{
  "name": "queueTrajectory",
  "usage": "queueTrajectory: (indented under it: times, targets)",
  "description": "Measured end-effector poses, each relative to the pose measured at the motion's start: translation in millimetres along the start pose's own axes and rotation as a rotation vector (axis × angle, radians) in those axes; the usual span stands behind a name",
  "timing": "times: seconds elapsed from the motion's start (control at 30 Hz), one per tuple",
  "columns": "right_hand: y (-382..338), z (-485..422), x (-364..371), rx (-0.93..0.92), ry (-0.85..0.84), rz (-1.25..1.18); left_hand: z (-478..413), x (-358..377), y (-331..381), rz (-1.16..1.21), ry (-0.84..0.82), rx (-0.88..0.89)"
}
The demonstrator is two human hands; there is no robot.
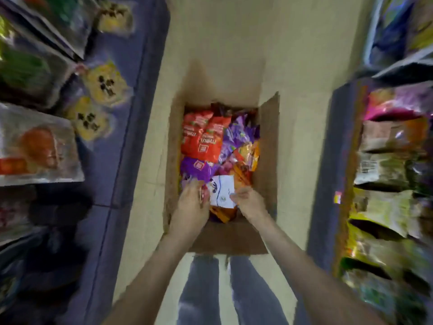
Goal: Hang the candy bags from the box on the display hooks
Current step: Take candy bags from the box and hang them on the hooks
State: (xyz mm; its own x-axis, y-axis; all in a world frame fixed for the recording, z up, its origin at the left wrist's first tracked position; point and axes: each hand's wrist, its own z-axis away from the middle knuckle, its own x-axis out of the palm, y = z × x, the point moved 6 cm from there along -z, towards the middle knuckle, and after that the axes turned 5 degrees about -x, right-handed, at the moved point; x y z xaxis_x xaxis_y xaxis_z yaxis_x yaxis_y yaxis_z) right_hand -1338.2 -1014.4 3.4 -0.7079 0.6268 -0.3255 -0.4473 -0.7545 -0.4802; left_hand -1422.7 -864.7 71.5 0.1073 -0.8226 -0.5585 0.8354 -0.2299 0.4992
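An open cardboard box (267, 146) stands on the floor in front of me, packed with red (201, 134), purple (236, 134) and orange candy bags (248, 156). Both my hands are inside its near end. My left hand (192, 205) and my right hand (249, 202) hold the two sides of a white candy bag (223, 191) that lies on top of the others. The image is blurred, so finger positions are only roughly visible.
Display racks with hanging bags flank the aisle: yellow bags (105, 83) and large clear packs (37, 146) on the left, mixed green and brown bags (386, 170) on the right. Pale floor (222, 43) stretches beyond the box. My legs (222, 289) stand behind it.
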Motion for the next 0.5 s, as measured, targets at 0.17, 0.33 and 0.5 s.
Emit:
queueTrajectory:
  times: [0.17, 0.33, 0.5]
  targets:
    - [45, -98, 99, 0.266, -0.125, -0.198, -56, 29, -58, 0.149, 0.030, -0.049]
    - [53, -159, 155, 0.273, -0.010, -0.411, -58, 11, -94, 0.233, 0.086, -0.103]
    - [19, -138, 140, 0.177, 0.222, -0.366, -50, -12, -106, 0.213, 0.098, -0.088]
